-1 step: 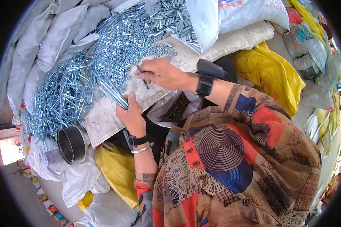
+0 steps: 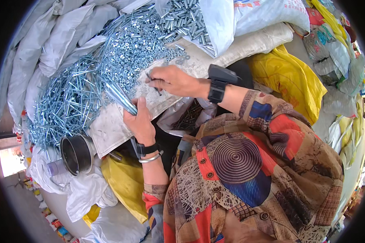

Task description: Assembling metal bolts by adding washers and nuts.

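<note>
My left hand (image 2: 142, 123) is closed round a bundle of long thin metal rods (image 2: 121, 97), which slant up and left from my fingers. To its right, my right hand (image 2: 174, 79) pinches a short, slim dark piece (image 2: 152, 83) whose kind I cannot make out. Both hands are over the pale, worn sheet (image 2: 111, 125). Beyond them lies a heap of small shiny nuts (image 2: 138, 48). Many loose rods (image 2: 69, 97) are piled to the left of the bundle. Short metal sleeves (image 2: 186, 20) are heaped at the back.
A dark round pot (image 2: 74, 154) lies on its side at the left. White sacks (image 2: 61, 36) border the heaps at the back left. Yellow sacks (image 2: 292, 77) stand at the right and another yellow sack (image 2: 125, 182) is below my left hand. Dark rods (image 2: 188, 115) lie in a sack near my lap.
The bundle of rods in my left hand has shifted slightly and its near ends show more plainly. My right hand has moved very little, still pinching the dark piece.
</note>
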`<state>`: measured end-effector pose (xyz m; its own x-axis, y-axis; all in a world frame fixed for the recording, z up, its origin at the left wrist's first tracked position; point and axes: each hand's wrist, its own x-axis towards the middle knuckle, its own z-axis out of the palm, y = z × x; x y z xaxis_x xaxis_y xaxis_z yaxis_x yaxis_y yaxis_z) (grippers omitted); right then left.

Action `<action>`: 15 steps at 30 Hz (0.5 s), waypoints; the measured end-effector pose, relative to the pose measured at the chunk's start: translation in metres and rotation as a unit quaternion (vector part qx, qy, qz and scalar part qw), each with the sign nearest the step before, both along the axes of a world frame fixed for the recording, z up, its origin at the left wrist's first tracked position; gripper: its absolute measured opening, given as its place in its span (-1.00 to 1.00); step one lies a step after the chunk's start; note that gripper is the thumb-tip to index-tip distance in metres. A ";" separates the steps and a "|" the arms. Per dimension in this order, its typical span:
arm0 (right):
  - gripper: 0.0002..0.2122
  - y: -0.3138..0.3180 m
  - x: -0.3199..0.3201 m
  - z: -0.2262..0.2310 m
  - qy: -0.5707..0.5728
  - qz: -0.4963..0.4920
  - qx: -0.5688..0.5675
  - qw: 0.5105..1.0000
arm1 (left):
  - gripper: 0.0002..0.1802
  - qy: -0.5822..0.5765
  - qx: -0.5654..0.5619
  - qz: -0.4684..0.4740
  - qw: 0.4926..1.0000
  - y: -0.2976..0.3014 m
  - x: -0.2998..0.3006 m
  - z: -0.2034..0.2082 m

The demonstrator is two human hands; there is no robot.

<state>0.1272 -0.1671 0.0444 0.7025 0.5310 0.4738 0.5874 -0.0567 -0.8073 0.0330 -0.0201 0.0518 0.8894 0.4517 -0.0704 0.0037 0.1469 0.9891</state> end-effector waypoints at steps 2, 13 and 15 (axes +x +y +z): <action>-0.84 0.004 -0.004 -0.014 0.004 0.000 -0.018 1.000 | -0.77 -0.031 0.022 -0.032 0.999 -0.001 0.009 0.005; -0.80 0.011 -0.006 -0.020 -0.059 -0.008 -0.103 0.993 | -0.69 -0.114 0.342 -0.068 0.930 0.004 0.029 0.014; -0.75 0.012 -0.006 -0.019 -0.062 -0.048 -0.151 0.985 | -0.68 -0.088 0.342 -0.068 0.933 0.002 0.028 0.018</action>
<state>0.1212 -0.1549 0.0255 0.7030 0.5950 0.3896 0.6605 -0.3432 -0.6678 0.0611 -0.0180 0.0693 0.9122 0.2195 0.3459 -0.1952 -0.5094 0.8381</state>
